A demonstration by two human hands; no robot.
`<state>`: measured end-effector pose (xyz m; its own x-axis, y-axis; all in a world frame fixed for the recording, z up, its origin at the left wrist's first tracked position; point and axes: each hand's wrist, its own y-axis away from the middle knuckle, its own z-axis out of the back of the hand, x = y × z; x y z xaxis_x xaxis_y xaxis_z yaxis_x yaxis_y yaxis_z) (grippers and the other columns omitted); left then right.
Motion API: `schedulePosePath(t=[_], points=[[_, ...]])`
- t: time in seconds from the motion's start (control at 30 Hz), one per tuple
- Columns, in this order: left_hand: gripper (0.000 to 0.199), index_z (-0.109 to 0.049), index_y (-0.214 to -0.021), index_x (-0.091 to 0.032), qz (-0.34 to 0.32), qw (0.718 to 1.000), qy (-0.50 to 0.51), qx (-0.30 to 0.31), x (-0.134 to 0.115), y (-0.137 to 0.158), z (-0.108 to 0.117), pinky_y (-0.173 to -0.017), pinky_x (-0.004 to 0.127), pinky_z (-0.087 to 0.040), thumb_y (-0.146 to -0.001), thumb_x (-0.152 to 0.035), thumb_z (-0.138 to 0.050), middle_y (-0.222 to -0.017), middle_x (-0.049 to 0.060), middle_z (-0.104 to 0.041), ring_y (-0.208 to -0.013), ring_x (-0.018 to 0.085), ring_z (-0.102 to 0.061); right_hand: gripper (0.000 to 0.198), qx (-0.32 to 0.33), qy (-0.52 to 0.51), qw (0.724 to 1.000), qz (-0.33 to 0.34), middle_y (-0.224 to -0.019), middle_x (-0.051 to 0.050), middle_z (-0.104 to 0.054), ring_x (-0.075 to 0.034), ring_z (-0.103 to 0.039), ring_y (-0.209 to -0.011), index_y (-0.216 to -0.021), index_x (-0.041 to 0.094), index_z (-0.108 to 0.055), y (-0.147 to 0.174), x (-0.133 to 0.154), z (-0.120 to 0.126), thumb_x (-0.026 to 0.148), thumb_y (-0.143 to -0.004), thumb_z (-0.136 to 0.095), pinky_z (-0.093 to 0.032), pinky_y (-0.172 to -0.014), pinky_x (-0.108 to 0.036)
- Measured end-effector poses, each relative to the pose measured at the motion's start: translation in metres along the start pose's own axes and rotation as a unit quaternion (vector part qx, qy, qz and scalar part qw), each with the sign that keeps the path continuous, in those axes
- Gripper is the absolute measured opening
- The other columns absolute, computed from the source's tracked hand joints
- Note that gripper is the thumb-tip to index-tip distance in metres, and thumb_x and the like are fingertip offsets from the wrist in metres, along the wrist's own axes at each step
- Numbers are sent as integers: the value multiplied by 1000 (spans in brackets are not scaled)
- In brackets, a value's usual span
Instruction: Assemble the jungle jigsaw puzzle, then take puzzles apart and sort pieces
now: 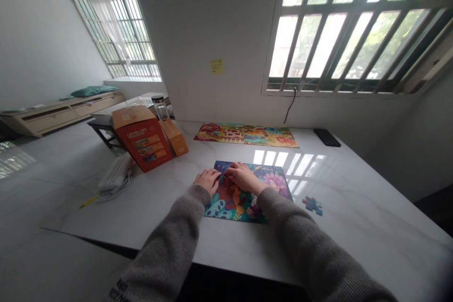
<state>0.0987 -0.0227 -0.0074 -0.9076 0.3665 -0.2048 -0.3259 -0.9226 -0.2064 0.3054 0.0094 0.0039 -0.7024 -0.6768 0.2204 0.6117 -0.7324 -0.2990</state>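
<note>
My left hand (208,181) lies at the left edge of the dark, many-coloured puzzle (230,211), its fingers close together and bent over the border. My right hand (244,177) reaches across the picture from the right, its fingers curled down on the upper left part, near those of the left; I cannot tell whether either hand pinches a piece, as the fingertips are too small and partly hidden. The puzzle lies flat on the white desk (368,217) in front of me, my right grey sleeve (300,236) covering its lower right corner. To the right, apart from it, sits a small loose bit of jigsaw (313,205), and whether it is one piece or several I cannot say. Beyond my hands a long, bright puzzle strip (246,135) with farm and animal pictures lies near the wall (212,99), a black phone (327,137) to its right. On my left a red box (145,144) stands tilted beside a smaller orange box (176,139), with a white power strip (115,173) and its coiled cord near them. A yellow note (217,66) is stuck to the wall.
</note>
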Motion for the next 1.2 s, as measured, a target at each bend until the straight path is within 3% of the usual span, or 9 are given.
schedulePosePath(t=[0.17,0.7,0.9,1.2], points=[[42,-60,-132,-31,1,1000,-26,11,-1,1,-1,-92,40,-43,-92,-27,-50,-126,5,-61,-116,26,-51,21,3,7,1000,11,-107,-7,-59,-22,-51,-105,-111,24,-68,0,0,0,18,-92,-61,-40,-94,-34],[50,-54,-139,-31,-18,998,-40,43,-9,3,-1,-96,49,-42,-90,-20,-49,-146,-2,-53,-122,31,-47,28,-23,-21,999,38,-108,-10,-60,-21,-55,-104,-115,19,-69,11,-2,-5,13,-93,-53,-48,-94,-35],[48,-55,-137,-32,-20,997,-61,53,-14,4,2,-94,50,-44,-91,-22,-48,-148,-4,-52,-122,32,-47,33,-24,-54,996,67,-115,-11,-65,-21,-57,-113,-119,18,-67,22,-1,3,9,-91,-50,-49,-100,-36],[50,-55,-137,-24,-46,996,-47,57,-13,2,0,-101,44,-43,-88,-16,-49,-148,2,-52,-128,26,-47,38,-41,-39,998,34,-133,-13,-61,-24,-54,-124,-127,16,-63,31,3,-6,12,-91,-52,-43,-109,-41]])
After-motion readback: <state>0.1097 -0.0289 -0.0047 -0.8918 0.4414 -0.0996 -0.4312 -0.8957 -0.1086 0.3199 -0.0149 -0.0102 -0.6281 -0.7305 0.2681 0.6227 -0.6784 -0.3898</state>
